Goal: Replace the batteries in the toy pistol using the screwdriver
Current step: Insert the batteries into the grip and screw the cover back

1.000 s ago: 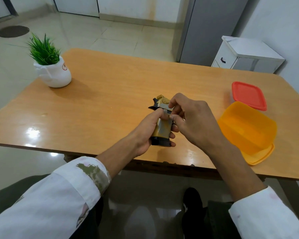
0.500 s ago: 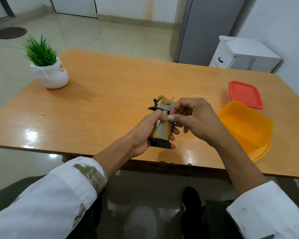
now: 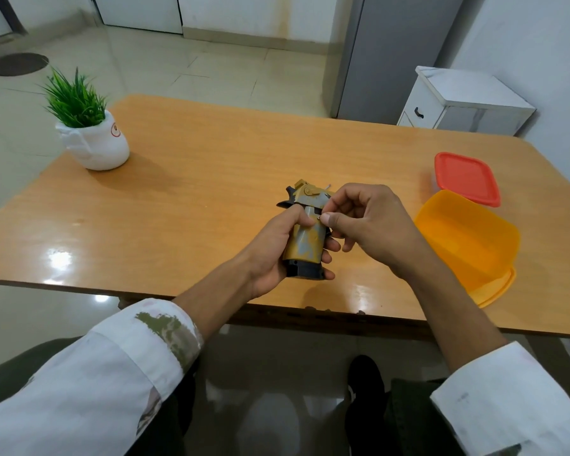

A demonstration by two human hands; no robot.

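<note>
My left hand (image 3: 277,255) is wrapped round the grip of the toy pistol (image 3: 305,241), holding it butt towards me over the near part of the table (image 3: 211,179). My right hand (image 3: 372,225) is curled, thumb and forefinger pinching at the small screw (image 3: 319,217) high on the grip's side. The screwdriver (image 3: 328,185) is, I think, the thin metal tip poking out beyond the pistol's top, though it's too small to be sure. To do this well I'd keep the left grip firm so the pistol can't twist, keep the screw facing me, and stay over the table so a slipped screw lands there; the orange container (image 3: 468,238) to my right looks a sensible place for it
</note>
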